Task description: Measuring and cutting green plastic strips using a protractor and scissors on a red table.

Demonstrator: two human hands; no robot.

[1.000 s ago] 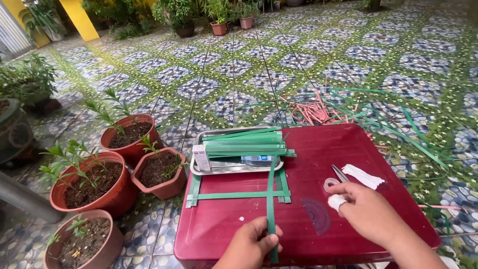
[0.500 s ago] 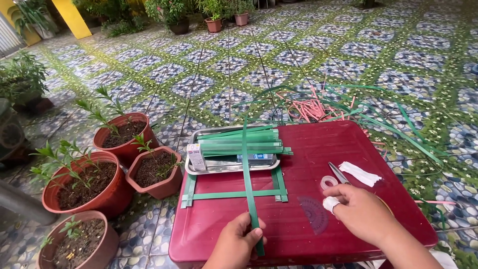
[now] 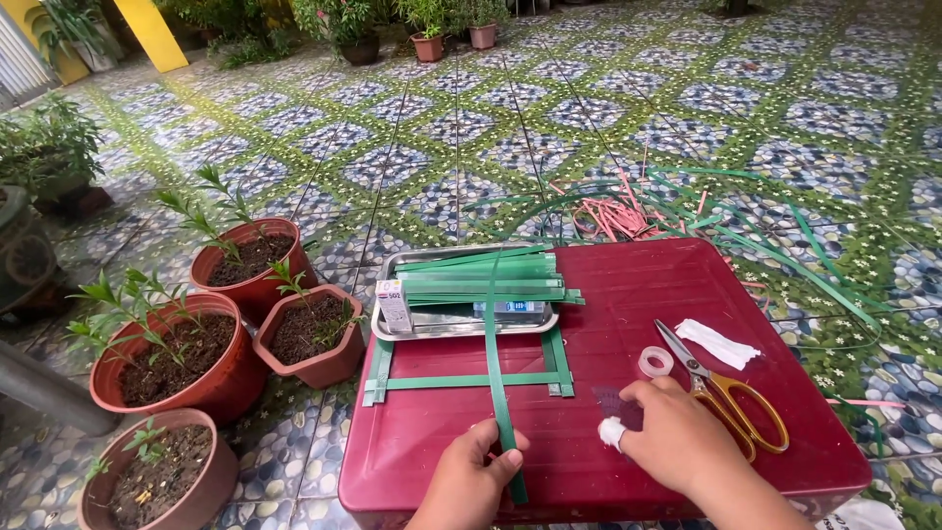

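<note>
My left hand (image 3: 469, 483) pinches the near end of a long green strip (image 3: 497, 373) that runs away from me across a flat frame of green strips (image 3: 461, 381) on the dark red table (image 3: 628, 461). My right hand (image 3: 677, 444) rests palm down on the table beside it, with a white bandage on one finger, close to the yellow-handled scissors (image 3: 724, 393) and a small roll of clear tape (image 3: 654, 362). A metal tray (image 3: 461, 324) at the back holds a stack of cut green strips (image 3: 486, 277) and a small white box (image 3: 394, 304).
Several terracotta pots with small plants (image 3: 157, 348) stand close to the table's left side. A folded white cloth (image 3: 716, 344) lies right of the scissors. Loose green and pink strips (image 3: 628, 211) lie on the patterned tile floor behind the table.
The long green strip has swung from leaning right to nearly straight over the frame. My right hand has lowered flat onto the table, uncovering the scissors.
</note>
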